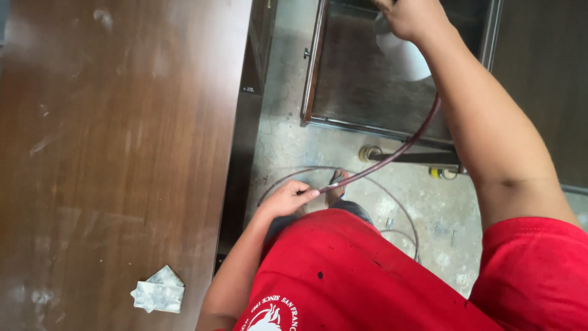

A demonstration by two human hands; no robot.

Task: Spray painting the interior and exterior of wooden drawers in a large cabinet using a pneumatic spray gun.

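While the left hand (286, 199) sits at centre frame, its fingers are curled closed around a dark red hose (392, 156), gripping it near a metal fitting. From there the hose runs up and to the right toward the right hand (409, 18) at the top edge. That hand is closed on a white spray tool (401, 52), only partly in view. Below it, upper centre, lies a dark framed panel (361, 86) on the concrete floor (288, 141). More hose loops on the floor at centre right. A brown wooden tabletop (116, 141) fills the left half; a folded scrap of sandpaper (158, 293) rests at its lower edge.
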